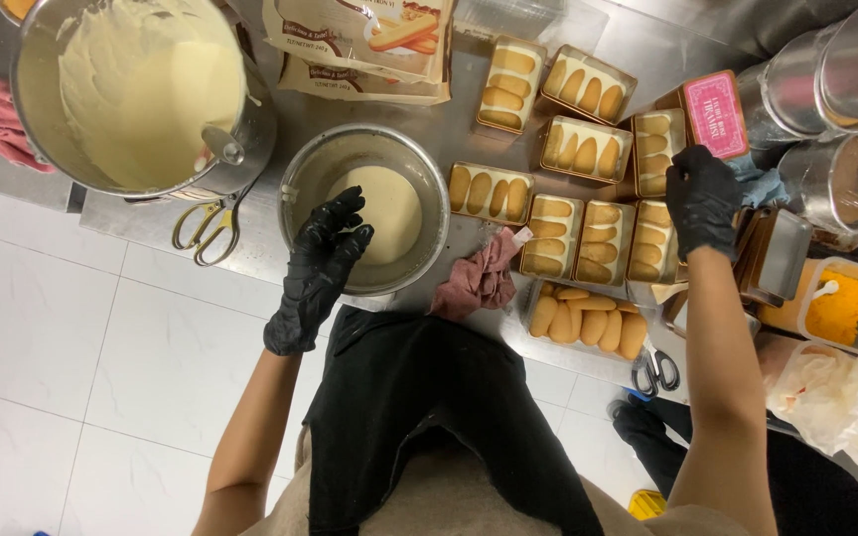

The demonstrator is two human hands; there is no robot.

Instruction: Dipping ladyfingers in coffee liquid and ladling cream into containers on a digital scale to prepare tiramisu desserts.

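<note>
Left hand: the left hand point(318, 266), in a black glove, hangs over the near rim of a round metal bowl point(302, 174); fingers loosely curled and bunched, tips drawn together, nothing visibly held between them.
Bowl under left hand: it holds a shallow pool of pale tan liquid point(387, 208), just beyond the fingertips.
Right hand: the right hand point(702, 197), also black-gloved, is seen from the back, fingers bent downward onto a small rectangular tray of sponge fingers point(655, 149); it touches the tray's near end, but whether it grips anything I cannot tell.
Between the hands: more small trays point(573, 236) lined with sponge fingers, some on cream, sit in a loose cluster; a crumpled pink cloth point(479, 278) lies just right of the bowl.
Near the right wrist: a clear tub of loose sponge fingers point(588, 320), with small scissors point(655, 372) beside it.
Beyond the left hand: a large mixing bowl of pale cream point(141, 84), with yellow-handled scissors point(209, 226) below it.
Beyond the right hand: a pink box point(715, 112) and metal containers point(836, 69).
</note>
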